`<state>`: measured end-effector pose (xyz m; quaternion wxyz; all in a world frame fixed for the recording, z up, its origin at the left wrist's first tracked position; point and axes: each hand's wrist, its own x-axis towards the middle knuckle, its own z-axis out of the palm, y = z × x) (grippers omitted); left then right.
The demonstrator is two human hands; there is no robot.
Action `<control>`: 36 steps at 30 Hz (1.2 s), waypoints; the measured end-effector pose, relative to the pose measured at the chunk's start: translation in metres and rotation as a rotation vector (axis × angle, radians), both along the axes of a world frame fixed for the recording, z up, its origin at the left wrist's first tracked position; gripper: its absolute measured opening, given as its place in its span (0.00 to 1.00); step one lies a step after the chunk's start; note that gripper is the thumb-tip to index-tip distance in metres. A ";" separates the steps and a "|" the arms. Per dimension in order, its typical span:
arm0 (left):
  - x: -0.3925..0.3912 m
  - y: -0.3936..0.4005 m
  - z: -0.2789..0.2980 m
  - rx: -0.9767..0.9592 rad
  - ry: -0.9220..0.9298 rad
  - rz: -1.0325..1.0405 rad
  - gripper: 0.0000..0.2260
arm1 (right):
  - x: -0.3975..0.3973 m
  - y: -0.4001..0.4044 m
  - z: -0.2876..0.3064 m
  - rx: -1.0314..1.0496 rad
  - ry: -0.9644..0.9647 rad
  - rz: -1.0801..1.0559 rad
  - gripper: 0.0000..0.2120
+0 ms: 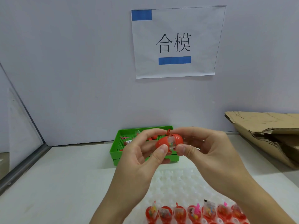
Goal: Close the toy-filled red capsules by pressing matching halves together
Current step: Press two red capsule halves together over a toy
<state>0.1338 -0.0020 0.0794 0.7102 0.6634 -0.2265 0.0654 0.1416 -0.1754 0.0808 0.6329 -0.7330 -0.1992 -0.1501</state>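
Note:
A red capsule [169,140] hangs in mid-air above the table, its two red halves apart, with a clear toy packet showing in the gap. My left hand [142,152] pinches the left half between thumb and fingers. My right hand [203,147] pinches the right half the same way. Along the bottom edge, a row of several open red capsule halves [194,212] filled with small packed toys sits in a white dimpled tray [176,181].
A green plastic tray [116,151] with small toys and red pieces stands behind my hands by the white wall. Torn brown cardboard [267,131] lies at the right. A paper sign [176,42] hangs on the wall. A metal-framed panel [24,159] borders the left.

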 end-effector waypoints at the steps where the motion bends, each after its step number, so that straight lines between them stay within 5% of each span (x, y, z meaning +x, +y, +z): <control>1: 0.000 0.000 0.000 0.013 -0.010 0.006 0.13 | 0.000 0.000 0.000 -0.010 -0.001 -0.002 0.12; 27: -0.002 -0.003 0.003 0.095 -0.091 0.133 0.09 | -0.002 0.008 0.002 -0.059 -0.182 -0.079 0.23; 36: -0.007 -0.006 0.007 0.170 -0.164 0.269 0.18 | -0.006 0.011 0.004 -0.081 -0.259 -0.093 0.25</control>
